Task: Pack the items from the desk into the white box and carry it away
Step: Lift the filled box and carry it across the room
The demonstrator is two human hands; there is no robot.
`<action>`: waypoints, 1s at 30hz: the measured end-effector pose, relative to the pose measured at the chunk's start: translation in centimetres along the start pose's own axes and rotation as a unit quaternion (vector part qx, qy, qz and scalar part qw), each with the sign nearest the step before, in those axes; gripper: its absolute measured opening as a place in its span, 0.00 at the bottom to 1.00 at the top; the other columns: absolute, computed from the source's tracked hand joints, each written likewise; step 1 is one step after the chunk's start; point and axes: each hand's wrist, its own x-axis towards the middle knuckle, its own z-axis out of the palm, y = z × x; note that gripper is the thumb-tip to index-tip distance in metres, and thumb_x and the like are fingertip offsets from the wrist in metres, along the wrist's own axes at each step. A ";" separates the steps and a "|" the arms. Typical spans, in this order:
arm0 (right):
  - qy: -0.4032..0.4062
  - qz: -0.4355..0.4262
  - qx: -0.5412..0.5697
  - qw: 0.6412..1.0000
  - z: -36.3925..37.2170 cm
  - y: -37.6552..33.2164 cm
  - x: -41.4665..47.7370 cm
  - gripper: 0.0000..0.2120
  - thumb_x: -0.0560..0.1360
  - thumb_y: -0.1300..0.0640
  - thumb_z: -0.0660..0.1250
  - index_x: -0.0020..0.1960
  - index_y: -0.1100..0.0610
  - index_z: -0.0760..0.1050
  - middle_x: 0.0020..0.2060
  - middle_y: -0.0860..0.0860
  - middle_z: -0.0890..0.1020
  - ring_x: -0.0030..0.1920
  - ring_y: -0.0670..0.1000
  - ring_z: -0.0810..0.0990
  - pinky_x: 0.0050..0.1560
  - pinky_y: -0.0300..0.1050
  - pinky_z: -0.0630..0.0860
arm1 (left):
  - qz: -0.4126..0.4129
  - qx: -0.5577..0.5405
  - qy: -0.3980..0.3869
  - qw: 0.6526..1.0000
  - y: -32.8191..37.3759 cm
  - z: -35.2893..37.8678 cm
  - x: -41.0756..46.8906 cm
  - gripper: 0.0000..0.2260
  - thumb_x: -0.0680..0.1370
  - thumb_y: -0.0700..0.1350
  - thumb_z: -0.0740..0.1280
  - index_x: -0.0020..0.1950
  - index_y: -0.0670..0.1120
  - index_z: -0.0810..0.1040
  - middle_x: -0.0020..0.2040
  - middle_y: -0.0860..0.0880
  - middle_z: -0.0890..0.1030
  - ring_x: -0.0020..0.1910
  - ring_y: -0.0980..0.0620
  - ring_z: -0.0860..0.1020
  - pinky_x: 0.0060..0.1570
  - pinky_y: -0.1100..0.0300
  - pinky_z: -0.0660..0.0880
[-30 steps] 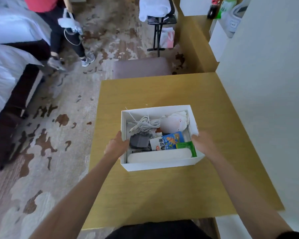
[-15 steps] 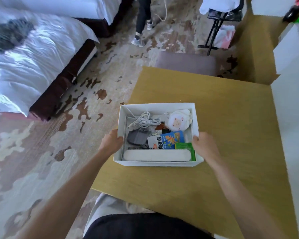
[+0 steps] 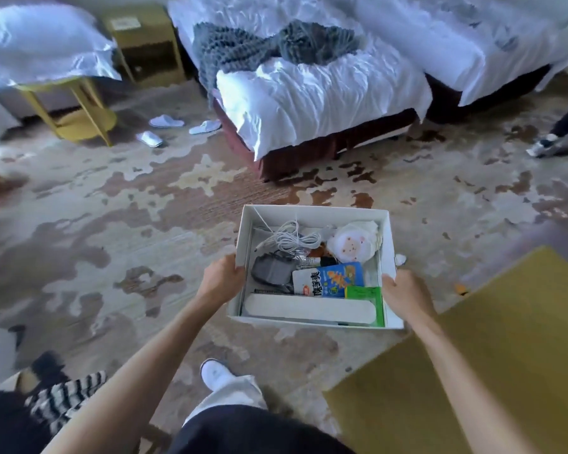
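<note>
The white box (image 3: 312,212) is held in the air over the carpet, left of the yellow desk (image 3: 492,362). My left hand (image 3: 222,279) grips its left wall and my right hand (image 3: 405,294) grips its right wall. Inside lie a coiled white cable (image 3: 291,239), a round white plush (image 3: 354,245), a grey pouch (image 3: 273,271), a blue snack packet (image 3: 333,278), a green packet (image 3: 364,294) and a long white case (image 3: 309,309).
A bed (image 3: 309,90) with white sheets and a grey knitted blanket (image 3: 263,44) stands ahead. A yellow side table (image 3: 79,103) and white slippers (image 3: 166,121) are at the left. Another person's foot (image 3: 545,147) shows at the right edge. My own foot (image 3: 215,375) is below.
I have turned left away from the desk, and the box has come off the desk top and now hangs over the carpet. Both hands keep their grip.
</note>
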 end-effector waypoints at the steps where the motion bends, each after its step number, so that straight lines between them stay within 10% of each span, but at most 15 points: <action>1: -0.008 -0.013 -0.004 1.000 1.7 -2.9 1.5 0.20 0.79 0.58 0.59 0.29 0.59 0.64 0.24 0.53 0.69 0.26 0.53 0.67 0.30 0.45 0.60 | -0.020 -0.007 0.017 1.000 -2.3 -1.5 1.2 0.07 0.74 0.39 0.59 0.44 0.41 0.76 0.38 0.43 0.80 0.38 0.41 0.79 0.36 0.57 0.73; 11: -0.143 -0.201 -0.034 0.968 17.1 -32.6 11.2 0.20 0.79 0.56 0.59 0.29 0.56 0.62 0.26 0.52 0.67 0.34 0.55 0.70 0.33 0.45 0.62 | -0.217 -0.046 0.168 0.961 -22.1 -15.8 6.8 0.09 0.72 0.39 0.60 0.50 0.42 0.75 0.47 0.37 0.82 0.46 0.36 0.79 0.43 0.53 0.73; 17: -0.229 -0.313 -0.098 0.917 25.7 -48.8 14.9 0.15 0.79 0.55 0.60 0.45 0.67 0.76 0.44 0.67 0.80 0.49 0.64 0.79 0.42 0.49 0.68 | -0.333 -0.067 0.236 0.910 -30.0 -21.3 7.7 0.07 0.73 0.39 0.59 0.49 0.43 0.74 0.46 0.38 0.82 0.45 0.36 0.79 0.43 0.53 0.71; 30: -0.386 -0.519 -0.157 0.746 42.3 -76.6 11.1 0.14 0.79 0.56 0.59 0.42 0.64 0.76 0.39 0.62 0.81 0.43 0.61 0.80 0.38 0.46 0.68 | -0.566 -0.187 0.365 0.715 -42.3 -27.5 7.4 0.06 0.76 0.43 0.56 0.46 0.45 0.72 0.45 0.40 0.81 0.47 0.35 0.77 0.45 0.50 0.69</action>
